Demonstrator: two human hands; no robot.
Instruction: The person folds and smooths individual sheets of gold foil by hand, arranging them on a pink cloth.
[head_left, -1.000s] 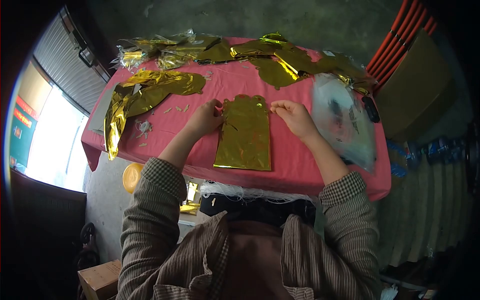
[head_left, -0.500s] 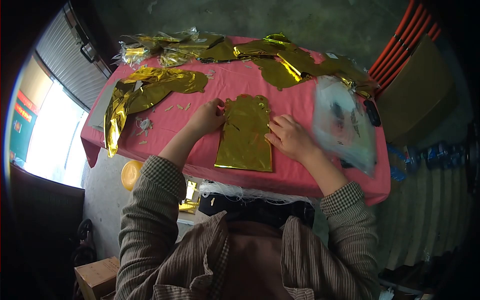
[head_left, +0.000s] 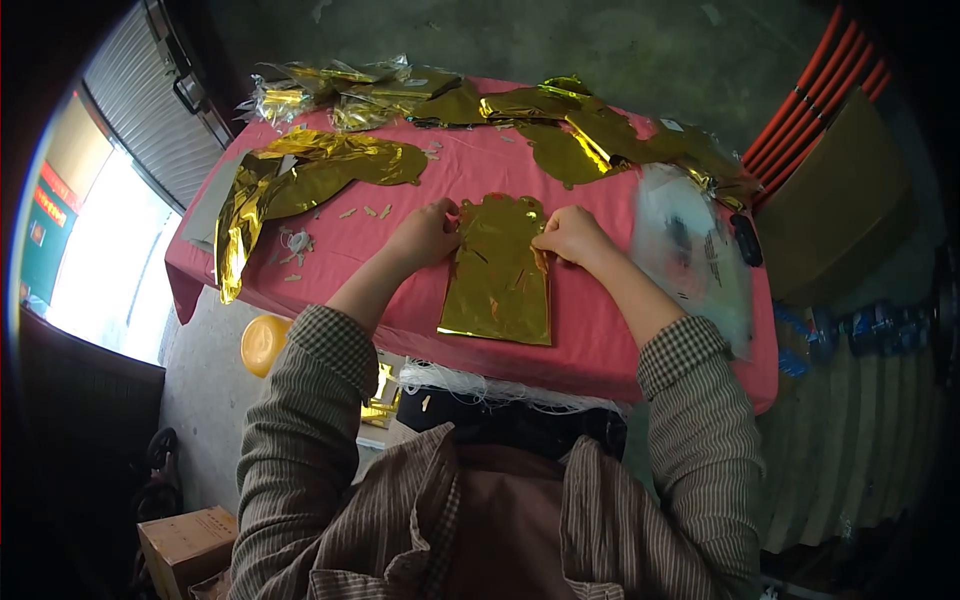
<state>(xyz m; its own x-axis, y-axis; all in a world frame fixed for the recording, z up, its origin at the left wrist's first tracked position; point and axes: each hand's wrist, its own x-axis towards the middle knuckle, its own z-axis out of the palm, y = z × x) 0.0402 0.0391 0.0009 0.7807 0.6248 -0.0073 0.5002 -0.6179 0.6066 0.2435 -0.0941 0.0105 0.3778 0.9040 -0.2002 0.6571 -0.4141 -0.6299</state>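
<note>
A folded gold foil sheet (head_left: 497, 285) with a scalloped top edge lies flat on the pink cloth of the table (head_left: 600, 345), close to its front edge. My left hand (head_left: 428, 233) pinches the foil's left edge near the top. On the opposite side, my right hand (head_left: 573, 236) has its thumb and fingers pressed together on the foil's right edge, at about the same height.
More gold foil (head_left: 385, 160) lies at the left, and another gold piece (head_left: 565, 155) lies behind. Clear plastic bags (head_left: 690, 250) rest at the right beside a black object (head_left: 746, 240). Small pale tabs (head_left: 370, 211) are scattered at the left. A yellow bowl-like object (head_left: 264, 345) is below.
My right hand has moved up along the foil's right edge, and its spread fingers have closed into a pinch. My left hand stays at the left edge. The view has shifted slightly.
</note>
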